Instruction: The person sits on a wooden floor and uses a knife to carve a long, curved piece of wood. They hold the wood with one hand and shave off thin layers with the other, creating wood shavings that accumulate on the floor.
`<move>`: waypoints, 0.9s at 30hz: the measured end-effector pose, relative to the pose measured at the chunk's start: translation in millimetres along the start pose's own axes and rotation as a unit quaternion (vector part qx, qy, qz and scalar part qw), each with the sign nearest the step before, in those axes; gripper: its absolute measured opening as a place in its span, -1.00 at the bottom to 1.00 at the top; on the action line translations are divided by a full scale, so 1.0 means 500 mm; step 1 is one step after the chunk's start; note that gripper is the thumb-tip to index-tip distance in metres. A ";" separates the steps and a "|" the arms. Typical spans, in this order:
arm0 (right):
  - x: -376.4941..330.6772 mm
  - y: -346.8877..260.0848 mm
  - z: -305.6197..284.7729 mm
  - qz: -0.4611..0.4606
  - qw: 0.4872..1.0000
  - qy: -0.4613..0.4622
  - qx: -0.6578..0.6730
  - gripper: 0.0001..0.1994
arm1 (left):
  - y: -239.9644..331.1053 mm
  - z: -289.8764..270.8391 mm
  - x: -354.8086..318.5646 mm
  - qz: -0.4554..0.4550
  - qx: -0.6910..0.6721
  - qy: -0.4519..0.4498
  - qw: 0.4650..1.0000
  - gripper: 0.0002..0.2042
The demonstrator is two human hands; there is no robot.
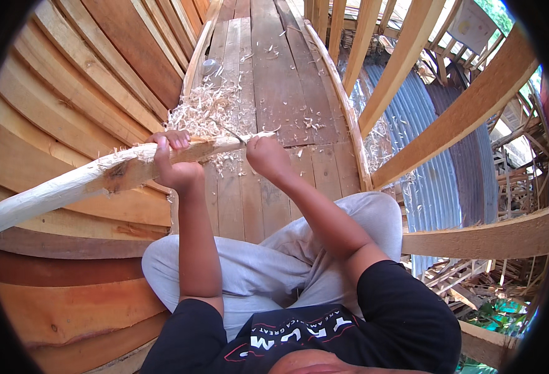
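Note:
A long, pale, peeled wooden pole (68,182) runs from the far left to the middle of the head view, and its narrower end shows freshly cut wood. My left hand (176,163) is wrapped round the pole near that end. Just right of it, my right hand (265,156) is closed in a fist against the pole's tip. A thin, dark knife blade (232,134) sticks out of this fist and lies across the pole. The fist hides the handle.
Curled wood shavings (206,109) are heaped on the plank floor (280,68) beyond the pole, near a small clear cup (210,67). A plank wall (68,118) stands on the left. Upright wooden slats (405,68) line the right side, with corrugated metal sheets (433,156) below.

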State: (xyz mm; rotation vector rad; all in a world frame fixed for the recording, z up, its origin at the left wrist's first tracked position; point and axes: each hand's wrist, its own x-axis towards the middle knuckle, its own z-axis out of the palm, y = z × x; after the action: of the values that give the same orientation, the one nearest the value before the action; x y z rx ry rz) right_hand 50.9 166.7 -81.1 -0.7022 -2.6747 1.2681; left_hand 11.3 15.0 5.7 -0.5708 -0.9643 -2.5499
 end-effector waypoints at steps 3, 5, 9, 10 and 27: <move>0.018 0.029 0.006 0.016 0.999 0.034 -0.011 -0.47 | -0.005 0.009 -0.012 -0.006 0.005 0.004 1.000 -0.89; 0.046 0.077 0.024 0.039 0.999 0.021 -0.025 -0.46 | -0.012 0.006 0.000 -0.010 -0.006 0.027 1.000 -0.89; 0.057 0.076 0.036 0.057 0.998 0.012 -0.014 -0.45 | -0.008 -0.015 0.014 -0.011 -0.003 0.009 1.000 -0.89; 0.056 0.073 0.037 0.061 0.998 0.014 -0.008 -0.45 | -0.009 -0.016 0.011 -0.014 0.006 0.005 1.000 -0.88; -0.023 -0.042 -0.016 -0.005 0.999 -0.043 -0.030 -0.47 | 0.008 -0.005 0.008 0.019 0.031 -0.030 0.999 -0.88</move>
State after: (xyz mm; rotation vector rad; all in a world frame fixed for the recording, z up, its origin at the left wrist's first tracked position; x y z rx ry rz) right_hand 55.6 156.1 -58.8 -0.6541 -2.7928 1.2482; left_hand 8.9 9.5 8.2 -0.6460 -1.0385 -2.4723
